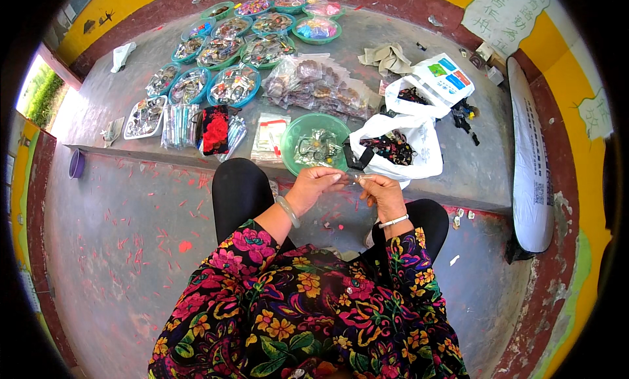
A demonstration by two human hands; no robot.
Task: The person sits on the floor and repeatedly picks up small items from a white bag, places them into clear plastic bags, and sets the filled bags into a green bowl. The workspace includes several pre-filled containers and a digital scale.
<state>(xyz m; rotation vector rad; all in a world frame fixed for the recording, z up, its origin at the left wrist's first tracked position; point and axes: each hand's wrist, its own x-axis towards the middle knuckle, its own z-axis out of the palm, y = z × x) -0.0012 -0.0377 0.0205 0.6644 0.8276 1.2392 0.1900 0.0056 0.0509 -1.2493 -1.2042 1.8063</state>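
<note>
Head view. I see a small, thin, pale item (354, 176) pinched between both hands at the centre of the frame, just below the green bowl. It is too small for me to tell its kind; it looks light, slightly shiny and narrow.

Left hand (316, 184): fingers curled inward, tips pressed together on the left end of the small item. A pale green bangle (287, 210) sits on that wrist.

Right hand (383, 194): fingers bent and closed on the right end of the same item, thumb and forefinger meeting. A thin white bracelet (394, 221) circles that wrist.

The green bowl (293, 133) lies centre frame, just above the hands, with small clear packets of metal trinkets inside. Right of it a white plastic bag (419, 138) stands open, dark pieces inside. Across the upper left I see rows of teal-rimmed dishes (252, 90) holding similar trinkets, and a heap of clear packets (314, 84) at upper centre, all on a grey concrete step (485, 162).
</note>
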